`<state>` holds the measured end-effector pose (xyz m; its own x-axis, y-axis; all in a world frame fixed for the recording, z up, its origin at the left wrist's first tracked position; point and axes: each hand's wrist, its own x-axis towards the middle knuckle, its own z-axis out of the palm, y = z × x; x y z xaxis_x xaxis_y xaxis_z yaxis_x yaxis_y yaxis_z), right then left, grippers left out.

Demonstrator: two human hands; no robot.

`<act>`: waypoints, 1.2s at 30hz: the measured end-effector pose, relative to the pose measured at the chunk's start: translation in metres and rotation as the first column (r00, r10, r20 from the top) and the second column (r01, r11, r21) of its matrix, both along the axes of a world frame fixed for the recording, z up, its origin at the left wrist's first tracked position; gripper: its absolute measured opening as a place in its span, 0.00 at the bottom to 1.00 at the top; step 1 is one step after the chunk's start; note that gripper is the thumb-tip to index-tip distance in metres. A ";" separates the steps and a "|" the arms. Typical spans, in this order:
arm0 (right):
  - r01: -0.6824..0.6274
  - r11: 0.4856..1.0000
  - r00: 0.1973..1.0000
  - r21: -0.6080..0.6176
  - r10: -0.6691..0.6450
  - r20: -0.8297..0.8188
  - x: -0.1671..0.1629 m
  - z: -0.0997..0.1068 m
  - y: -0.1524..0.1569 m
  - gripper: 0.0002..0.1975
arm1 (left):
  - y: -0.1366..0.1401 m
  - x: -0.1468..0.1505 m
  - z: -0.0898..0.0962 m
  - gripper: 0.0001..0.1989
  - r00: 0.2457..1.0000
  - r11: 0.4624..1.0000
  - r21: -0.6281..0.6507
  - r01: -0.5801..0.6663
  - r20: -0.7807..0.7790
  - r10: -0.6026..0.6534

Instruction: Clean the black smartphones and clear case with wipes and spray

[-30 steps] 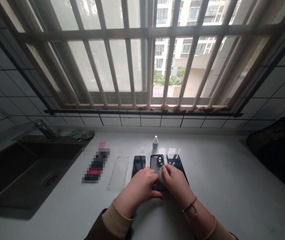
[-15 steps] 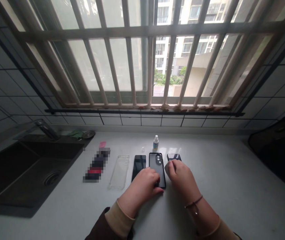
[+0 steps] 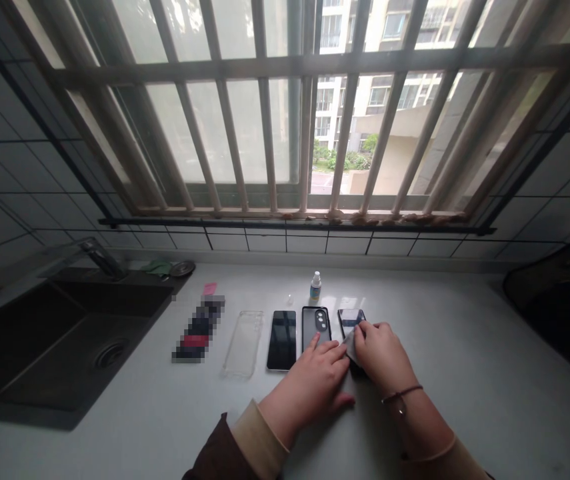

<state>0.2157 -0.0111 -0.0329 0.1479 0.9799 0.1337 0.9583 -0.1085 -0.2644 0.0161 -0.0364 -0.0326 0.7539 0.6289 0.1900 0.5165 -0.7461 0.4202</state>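
The small white wipe (image 3: 350,348) sits pinched in your right hand (image 3: 382,353) fingers, over the near end of the rightmost phone (image 3: 351,320), whose long axis runs 12 to 6 on the table (image 3: 465,373). Your left hand (image 3: 317,377) lies flat, fingers together, on the black case (image 3: 315,325) at 9 o'clock. Half a second ago it lay lower on that case.

Single head view, looking forward-down at counter (image 3: 439,347), window (image 3: 285,113) ahead, close

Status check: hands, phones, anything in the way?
Left hand flat on black camera-cutout phone case. Right hand pinches small pale wipe over dark glossy phone. Nothing in the way.
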 end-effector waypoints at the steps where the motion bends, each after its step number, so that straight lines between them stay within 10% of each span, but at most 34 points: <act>1: 0.005 1.000 1.000 -0.003 -0.005 -0.015 0.000 0.000 0.001 0.14 | 0.000 0.000 0.001 0.32 1.000 1.000 -0.007 0.001 -0.002 -0.001; 19: -0.069 0.998 0.968 0.016 0.070 -0.241 0.001 -0.006 0.009 0.19 | 0.003 -0.002 0.005 0.16 0.988 0.996 -0.043 -0.082 0.129 0.087; 27: -0.061 0.961 0.868 0.268 0.184 -0.461 -0.002 0.012 0.005 0.24 | 0.005 -0.010 0.028 0.21 0.837 0.938 -0.234 -0.256 0.431 0.336; 31: -0.142 0.942 0.724 0.305 0.309 -0.617 -0.011 0.028 -0.006 0.26 | 0.010 -0.008 0.028 0.27 0.546 0.761 -0.623 -0.183 0.579 0.606; 34: -0.268 0.936 0.581 0.229 0.346 -0.736 -0.022 0.032 -0.016 0.25 | 0.012 0.002 0.022 0.34 0.367 0.492 -0.821 0.289 0.570 0.735; 36: -0.324 0.927 0.536 0.189 0.345 -0.771 -0.029 0.031 -0.020 0.25 | 0.009 0.005 0.022 0.38 0.389 0.276 -0.827 0.490 0.491 0.779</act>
